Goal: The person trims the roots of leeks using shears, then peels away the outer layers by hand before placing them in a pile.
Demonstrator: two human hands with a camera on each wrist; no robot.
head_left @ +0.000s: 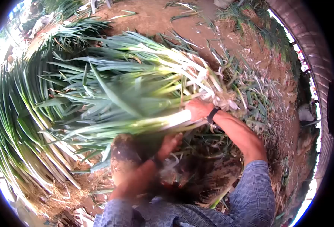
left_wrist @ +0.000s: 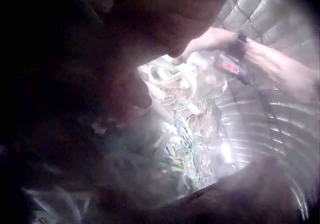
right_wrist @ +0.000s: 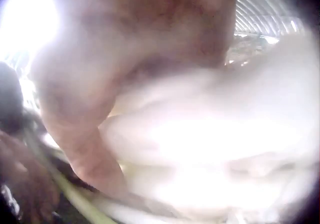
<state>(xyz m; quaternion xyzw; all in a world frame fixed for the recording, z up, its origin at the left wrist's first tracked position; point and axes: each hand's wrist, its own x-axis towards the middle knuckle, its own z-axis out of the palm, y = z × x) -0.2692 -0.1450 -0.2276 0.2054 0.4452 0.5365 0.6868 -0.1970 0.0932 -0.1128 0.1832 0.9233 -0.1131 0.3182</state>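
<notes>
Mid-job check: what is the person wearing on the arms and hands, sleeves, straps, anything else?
Both the right hand and left hand are bare, no gloves. Blue-grey checked sleeves, the right sleeve and left sleeve, leave the forearms uncovered. Each wrist wears a black band: right wristband, left wristband. The right one carries a small device with a red mark.

The leeks are seen with smooth, waxy green leaves and glossy white stalks; the ground is matt, crumbly earth; the sleeve is checked woven cloth.
</notes>
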